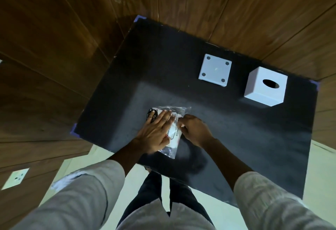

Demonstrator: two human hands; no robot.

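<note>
This looks like a plain indoor room, in a home or an office, set up as a small work station. It has wood-panelled walls (pixel 54 66), a wall socket (pixel 15 178), a pale floor (pixel 214 211) and a table under a black mat (pixel 163 57) with purple tape (pixel 74 130) at its corners.

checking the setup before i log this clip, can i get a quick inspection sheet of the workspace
surface: black mat, tape at its corners
job's things: clear plastic packet with a white printed pack inside, lying on the mat near the front
clutter: white square plate with four dark dots; white box with an oval hole on top; both far right, apart from the packet
hands: left hand pressed flat on the packet; right hand pinches its right edge
cables: nothing seen
surroundings: wood panelling, wall socket at lower left, pale floor
</note>
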